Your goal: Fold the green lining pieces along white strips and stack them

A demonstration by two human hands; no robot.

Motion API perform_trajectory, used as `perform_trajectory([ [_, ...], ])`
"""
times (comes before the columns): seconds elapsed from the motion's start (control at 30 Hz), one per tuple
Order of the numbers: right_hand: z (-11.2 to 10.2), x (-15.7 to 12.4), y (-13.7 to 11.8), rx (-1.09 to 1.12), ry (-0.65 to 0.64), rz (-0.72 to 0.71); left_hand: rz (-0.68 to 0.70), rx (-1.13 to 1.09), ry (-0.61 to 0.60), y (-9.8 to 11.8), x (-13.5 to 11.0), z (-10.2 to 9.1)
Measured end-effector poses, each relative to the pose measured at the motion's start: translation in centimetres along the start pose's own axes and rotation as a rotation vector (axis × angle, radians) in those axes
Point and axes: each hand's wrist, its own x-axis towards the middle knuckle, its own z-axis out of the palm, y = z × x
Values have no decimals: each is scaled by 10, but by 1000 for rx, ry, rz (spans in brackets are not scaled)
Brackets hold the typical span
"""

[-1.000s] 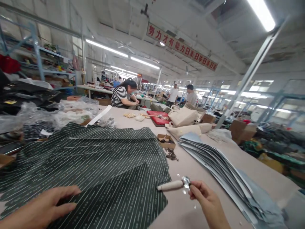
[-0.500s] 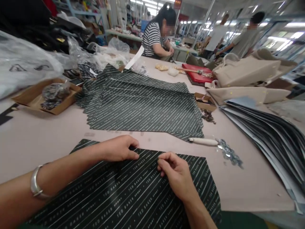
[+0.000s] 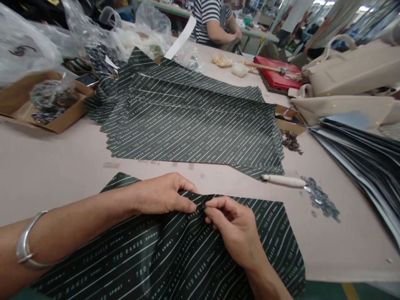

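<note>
A black fabric panel [image 3: 187,250] with white diagonal stripes and printed lettering lies in front of me, over the near edge of the table. My left hand [image 3: 165,193] grips its far edge between thumb and fingers, and the cloth puckers there. Close beside it, my right hand [image 3: 233,225] is closed in a pinch at the same edge. Something small and dark shows at its fingertips, too small to name. Beyond my hands is a stack of matching striped fabric pieces [image 3: 187,133].
A white-handled tool [image 3: 284,180] lies beside a pile of small metal discs [image 3: 321,198]. Dark sheets [image 3: 359,162] and beige bags [image 3: 350,79] stand at right. At left is a cardboard tray [image 3: 59,123] with bagged parts. A person in stripes [image 3: 212,25] sits across the table.
My hands have come together at the panel's far edge, and the cloth between them is now lifted and creased. The view has tilted down.
</note>
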Motion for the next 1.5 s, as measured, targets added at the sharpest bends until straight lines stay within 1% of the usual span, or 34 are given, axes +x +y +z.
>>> perform_trajectory([
  [0.13, 3, 0, -2, 0, -3, -18, 31, 82, 10, -2, 0, -1],
  [0.3, 6, -2, -1, -68, -6, -55, 71, 182, 48, -5, -4, -1],
  [0.37, 6, -2, -1, -113, -18, -87, 89, 260, 94, -6, -6, 1],
  [0.43, 5, -3, 0, -166, -38, -129, 128, 388, 171, -6, -8, 5],
  [0.5, 4, -4, 1, -217, -44, -182, 208, 543, 261, -6, -9, 10],
  [0.57, 3, -5, 3, -264, -11, -262, 300, 690, 341, -7, -10, 15],
  [0.67, 1, -5, 7, -324, 47, -393, 452, 855, 394, -11, -10, 19],
  [0.7, 0, -4, 8, -351, 38, -428, 507, 893, 398, -14, -10, 20],
  [0.77, -2, -2, 9, -416, -36, -503, 621, 956, 403, -19, -11, 20],
  [0.83, -5, -1, 8, -478, -100, -593, 699, 1029, 432, -25, -11, 20],
  [0.9, -5, -1, 8, -528, -95, -665, 745, 1111, 483, -29, -12, 21],
  [0.97, -5, -3, 9, -590, -41, -700, 782, 1176, 544, -31, -13, 23],
  [1.1, -1, -8, 12, -701, 57, -793, 855, 1222, 651, -33, -14, 28],
  [1.2, 1, -10, 13, -742, 114, -870, 890, 1224, 672, -34, -15, 31],
  [1.37, -1, -14, 10, -725, 121, -935, 962, 1262, 686, -37, -18, 34],
  [1.5, 0, -15, 10, -713, 110, -918, 1044, 1235, 681, -40, -16, 35],
])
